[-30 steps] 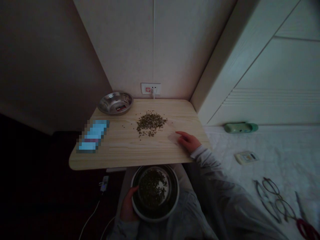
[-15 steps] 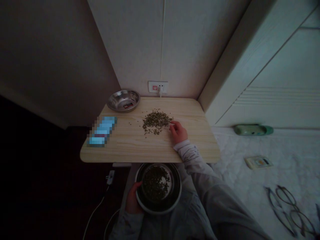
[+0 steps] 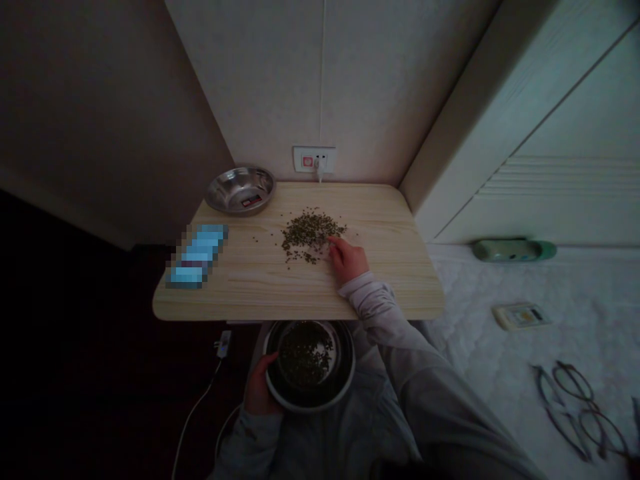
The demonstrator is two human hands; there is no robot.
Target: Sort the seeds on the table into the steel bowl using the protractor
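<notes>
Brown-green grains (image 3: 307,230) lie loose mid-frame on the wooden table (image 3: 240,287). My right hand (image 3: 349,260) touches their right edge, fingers curled; whether they pinch anything, I cannot tell. Left hand (image 3: 263,388) grasps the bowl (image 3: 310,407), lower centre. Bowl best held level; light fingertips should scatter less than a hard push.

A pale wood-grain table (image 3: 240,287) carries a steel bowl (image 3: 240,191) at its far left corner, a blurred-out phone (image 3: 197,257) near its left edge, and a loose scatter of small dark grains (image 3: 307,232) around the middle. A white quilted bedspread (image 3: 475,347) bears a green case (image 3: 514,250), a pale card-like object (image 3: 521,316) and eyeglasses (image 3: 573,381).
</notes>
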